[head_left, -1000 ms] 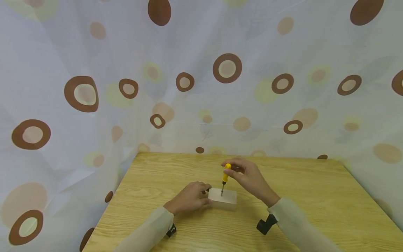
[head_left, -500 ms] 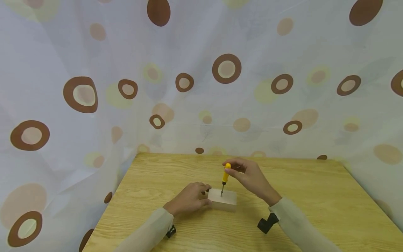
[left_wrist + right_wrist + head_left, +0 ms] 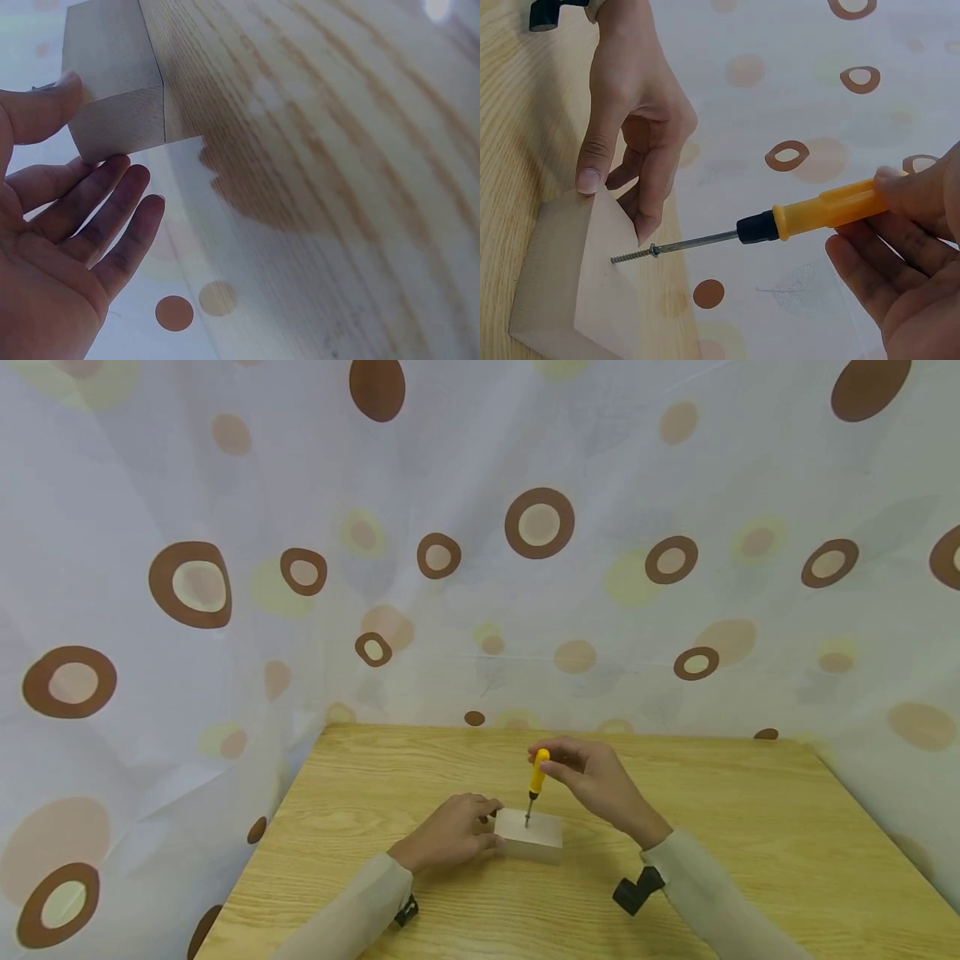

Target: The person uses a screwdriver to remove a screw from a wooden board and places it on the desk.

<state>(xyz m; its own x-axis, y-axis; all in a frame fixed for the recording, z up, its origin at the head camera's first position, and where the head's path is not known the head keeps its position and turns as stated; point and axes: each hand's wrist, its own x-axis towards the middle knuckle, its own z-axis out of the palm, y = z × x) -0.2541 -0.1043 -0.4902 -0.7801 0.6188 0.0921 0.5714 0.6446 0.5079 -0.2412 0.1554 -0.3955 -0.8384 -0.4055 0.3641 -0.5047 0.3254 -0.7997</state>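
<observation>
A pale wooden block (image 3: 536, 848) lies on the table with its long side facing me. My left hand (image 3: 452, 833) grips its left end, thumb on the near side and fingers round the end and far side, as the left wrist view also shows on the block (image 3: 116, 120). From the block's top face a threaded screw (image 3: 634, 256) sticks out, much of its thread exposed. The tip of a yellow-handled screwdriver (image 3: 817, 216) meets the screw head, its shaft slightly tilted. My right hand (image 3: 600, 785) pinches the upper handle between thumb and fingers.
The wood-grain table (image 3: 705, 827) extends around the block. Behind it and at the sides hangs a white curtain (image 3: 480, 602) printed with brown and yellow circles. A black wrist mount (image 3: 637, 891) juts out below the right sleeve.
My right thumb and fingers have shifted slightly on the screwdriver handle. The block, screw and left hand keep practically the same place.
</observation>
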